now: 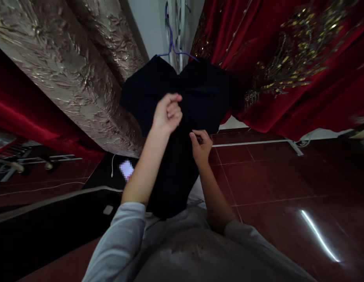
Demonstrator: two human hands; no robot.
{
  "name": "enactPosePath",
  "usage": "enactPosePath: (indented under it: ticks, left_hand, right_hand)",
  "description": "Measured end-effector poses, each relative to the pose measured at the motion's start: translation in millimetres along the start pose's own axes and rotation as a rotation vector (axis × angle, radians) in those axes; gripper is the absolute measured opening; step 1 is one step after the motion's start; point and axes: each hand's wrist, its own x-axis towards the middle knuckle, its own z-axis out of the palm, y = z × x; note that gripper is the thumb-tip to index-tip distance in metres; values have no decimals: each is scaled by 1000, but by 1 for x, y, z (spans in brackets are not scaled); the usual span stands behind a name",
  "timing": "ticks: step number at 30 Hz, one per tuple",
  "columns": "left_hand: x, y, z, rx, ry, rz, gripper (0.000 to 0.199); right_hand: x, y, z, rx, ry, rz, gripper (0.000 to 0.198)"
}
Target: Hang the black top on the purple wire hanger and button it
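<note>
The dark garment (207, 94) hung mid-scene from a purple hanger (171, 41). Before it, the left hand (169, 112) had its fingers curled inward; on the right hand (202, 148), thumb and forefinger nearly met. I couldn't tell whether either gripped anything. Sequined red fabric (231, 47) hung at right.

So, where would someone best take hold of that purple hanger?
Probably by its neck, just above the dark garment, coming from the front, the person's side. That stretch of the purple hanger is slim and bare, so a pinch should suit it. Its sloping arms run down into the garment, and a white frame stands behind, so the front looks easier.
</note>
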Motion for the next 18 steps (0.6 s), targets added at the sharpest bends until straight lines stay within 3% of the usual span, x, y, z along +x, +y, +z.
enactPosePath:
  ticks: [3,5,8,12,14,18]
  left_hand:
    - [30,50,10,41,29,135,37]
    - [41,65,13,138,32,180,31]
    - [42,58,12,242,23,172,31]
    - [33,38,3,288,40,183,32]
    - [32,35,-1,320,51,236,30]
    - [34,36,-8,428,108,323,26]
  right_hand:
    - [-3,19,4,-15,-32,18,22]
    - [-2,24,6,-4,-66,14,20]
    - [20,12,11,71,-116,-34,18]
    - [89,-28,25,140,-154,-169,44]
    - [127,-49,34,99,-207,-285,54]
    - [176,-71,48,-94,-362,-440,45]
